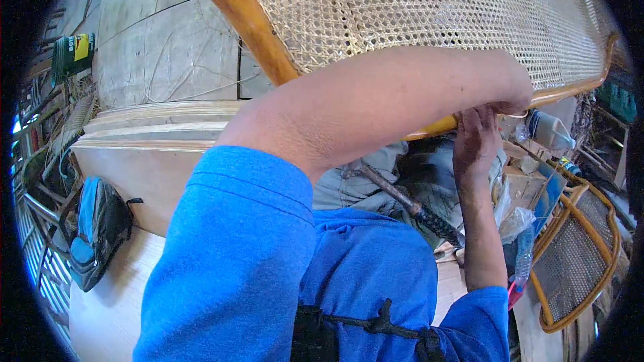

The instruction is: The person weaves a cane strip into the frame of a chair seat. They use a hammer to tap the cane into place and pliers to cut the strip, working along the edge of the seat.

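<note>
Both hands meet at the cane panel's wooden frame (429,126): left grip (513,97) curled onto it; right grip (475,137) pressed beneath, closure indeterminate.

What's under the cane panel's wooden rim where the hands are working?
Below the wooden rim lie grey cloth and a dark rod-like tool. The left hand and right hand cover the rim's underside there.

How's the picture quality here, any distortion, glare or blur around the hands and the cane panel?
Head view: strong fisheye bend with black corners; the woven cane panel is brightly lit, nearly washed out at top right; the left hand and right hand are fairly sharp in softer shade under the wooden frame.
</note>
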Action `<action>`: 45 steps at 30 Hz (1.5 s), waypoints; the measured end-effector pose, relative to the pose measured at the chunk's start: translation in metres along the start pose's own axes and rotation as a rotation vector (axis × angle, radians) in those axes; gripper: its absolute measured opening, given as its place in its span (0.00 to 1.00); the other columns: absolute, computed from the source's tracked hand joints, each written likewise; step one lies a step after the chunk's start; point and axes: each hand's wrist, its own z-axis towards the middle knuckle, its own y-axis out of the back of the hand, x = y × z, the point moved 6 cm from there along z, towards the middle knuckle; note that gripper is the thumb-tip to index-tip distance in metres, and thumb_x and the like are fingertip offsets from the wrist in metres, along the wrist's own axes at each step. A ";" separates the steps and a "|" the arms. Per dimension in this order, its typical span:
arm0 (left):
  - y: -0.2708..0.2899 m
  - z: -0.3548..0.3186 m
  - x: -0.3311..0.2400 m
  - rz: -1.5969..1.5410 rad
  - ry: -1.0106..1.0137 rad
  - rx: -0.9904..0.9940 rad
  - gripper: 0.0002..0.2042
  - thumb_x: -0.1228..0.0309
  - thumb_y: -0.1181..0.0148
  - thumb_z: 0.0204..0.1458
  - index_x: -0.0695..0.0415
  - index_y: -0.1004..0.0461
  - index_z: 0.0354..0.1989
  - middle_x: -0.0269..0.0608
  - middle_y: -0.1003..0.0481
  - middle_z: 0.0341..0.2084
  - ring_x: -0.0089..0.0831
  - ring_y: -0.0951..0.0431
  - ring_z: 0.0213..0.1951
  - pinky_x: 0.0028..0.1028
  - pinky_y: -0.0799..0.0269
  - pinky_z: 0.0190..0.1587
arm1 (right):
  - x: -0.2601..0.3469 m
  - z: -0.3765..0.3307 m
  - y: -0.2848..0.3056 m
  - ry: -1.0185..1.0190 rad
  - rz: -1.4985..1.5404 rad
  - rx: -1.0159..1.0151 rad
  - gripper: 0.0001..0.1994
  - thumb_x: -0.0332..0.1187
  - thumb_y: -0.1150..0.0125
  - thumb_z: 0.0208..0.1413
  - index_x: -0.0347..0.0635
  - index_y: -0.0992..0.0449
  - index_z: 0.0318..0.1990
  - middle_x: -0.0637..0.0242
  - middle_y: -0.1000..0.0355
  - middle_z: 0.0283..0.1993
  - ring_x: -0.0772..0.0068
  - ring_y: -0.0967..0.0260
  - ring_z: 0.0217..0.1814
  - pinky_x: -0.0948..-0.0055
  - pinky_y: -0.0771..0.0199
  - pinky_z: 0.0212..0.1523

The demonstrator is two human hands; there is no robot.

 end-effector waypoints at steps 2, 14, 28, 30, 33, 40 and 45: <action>-0.002 0.003 0.000 0.004 -0.020 0.016 0.14 0.70 0.42 0.34 0.50 0.20 0.34 0.43 0.22 0.31 0.39 0.23 0.33 0.34 0.29 0.37 | 0.001 0.002 0.001 -0.012 0.016 0.063 0.09 0.26 0.45 0.47 0.44 0.27 0.38 0.60 0.31 0.41 0.53 0.35 0.47 0.57 0.36 0.47; -0.013 0.013 0.017 -0.076 -0.011 0.152 0.11 0.70 0.43 0.38 0.58 0.22 0.31 0.42 0.23 0.27 0.34 0.28 0.26 0.37 0.32 0.31 | -0.007 0.009 0.001 0.031 -0.026 0.155 0.10 0.26 0.47 0.47 0.46 0.27 0.39 0.60 0.30 0.38 0.54 0.30 0.40 0.60 0.29 0.35; -0.019 0.038 0.028 -0.023 -0.182 -0.099 0.09 0.72 0.42 0.32 0.62 0.22 0.24 0.45 0.25 0.18 0.34 0.33 0.19 0.37 0.36 0.23 | -0.027 0.019 -0.018 0.044 -0.042 0.452 0.07 0.29 0.47 0.50 0.44 0.27 0.37 0.60 0.31 0.38 0.55 0.31 0.41 0.60 0.30 0.41; -0.028 0.054 0.034 0.004 -0.256 -0.076 0.09 0.71 0.42 0.32 0.62 0.23 0.24 0.46 0.25 0.18 0.34 0.34 0.19 0.38 0.36 0.23 | -0.026 0.018 -0.021 0.088 -0.011 0.453 0.07 0.29 0.48 0.51 0.43 0.27 0.37 0.60 0.31 0.38 0.55 0.31 0.41 0.60 0.30 0.42; -0.035 0.064 0.042 -0.074 -0.292 -0.064 0.10 0.70 0.42 0.33 0.62 0.23 0.24 0.47 0.26 0.18 0.35 0.34 0.19 0.38 0.36 0.24 | -0.016 0.022 -0.014 0.087 0.089 0.403 0.07 0.30 0.49 0.52 0.43 0.27 0.37 0.60 0.31 0.38 0.55 0.31 0.41 0.60 0.31 0.42; -0.024 0.038 0.033 -0.065 -0.208 -0.153 0.09 0.69 0.42 0.35 0.60 0.23 0.25 0.46 0.26 0.17 0.36 0.33 0.18 0.38 0.34 0.25 | -0.013 0.027 -0.010 0.167 0.090 0.331 0.04 0.29 0.49 0.51 0.42 0.29 0.33 0.56 0.32 0.32 0.52 0.31 0.39 0.58 0.31 0.38; -0.013 0.024 0.029 -0.055 -0.216 -0.079 0.08 0.68 0.39 0.37 0.58 0.23 0.25 0.42 0.25 0.16 0.33 0.29 0.19 0.36 0.33 0.26 | -0.016 0.032 -0.017 0.059 -0.071 0.603 0.08 0.26 0.51 0.47 0.39 0.28 0.35 0.52 0.31 0.35 0.50 0.30 0.38 0.58 0.28 0.38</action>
